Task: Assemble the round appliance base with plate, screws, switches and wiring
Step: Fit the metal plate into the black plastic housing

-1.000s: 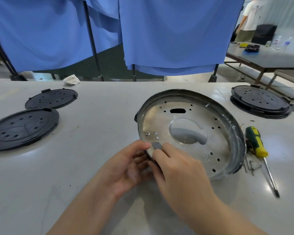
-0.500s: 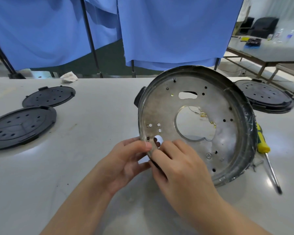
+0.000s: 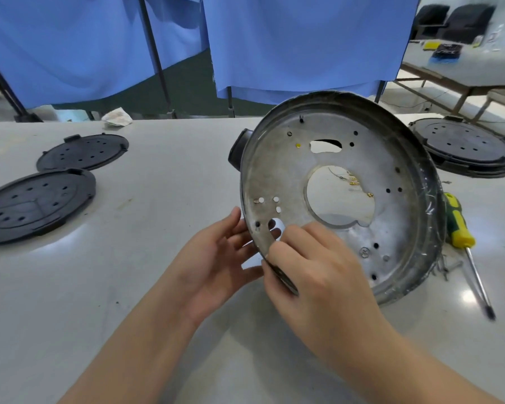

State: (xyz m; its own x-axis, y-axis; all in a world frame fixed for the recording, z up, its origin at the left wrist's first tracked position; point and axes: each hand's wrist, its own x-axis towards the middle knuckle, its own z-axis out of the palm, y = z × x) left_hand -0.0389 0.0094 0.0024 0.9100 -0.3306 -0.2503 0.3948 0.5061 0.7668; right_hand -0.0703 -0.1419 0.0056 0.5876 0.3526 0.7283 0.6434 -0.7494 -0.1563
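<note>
The round silver metal appliance base with a dark rim (image 3: 391, 228) stands tilted up on its edge on the pale grey bench (image 3: 129, 287), its lower rim touching the surface at about 5 o'clock and its punched inner face turned toward the camera. It sits right of centre, with a large round cut-out in the middle and many small holes around it. Through that cut-out, thin wires with small gold terminals (image 3: 352, 179) show behind the plate. A black knob-like part (image 3: 238, 153) sticks out from the rim at 10 o'clock.

The right hand (image 3: 318, 275) grips the base's rim at 7 o'clock, fingers curled over the edge and fingertips near an oval slot. The left hand (image 3: 216, 258) is beside that same edge with straight, spread fingers reaching behind the plate; whether they touch it I cannot tell.

At 3 o'clock of the base lies a green and yellow handled screwdriver (image 3: 461, 228), its shaft pointing toward 5 o'clock, with a few small metal screws (image 3: 446, 266) just beside the rim. Two black round perforated plastic covers (image 3: 38, 205) lie at 9 o'clock, well apart from the base, and another black cover (image 3: 464, 150) rests at 2 o'clock
</note>
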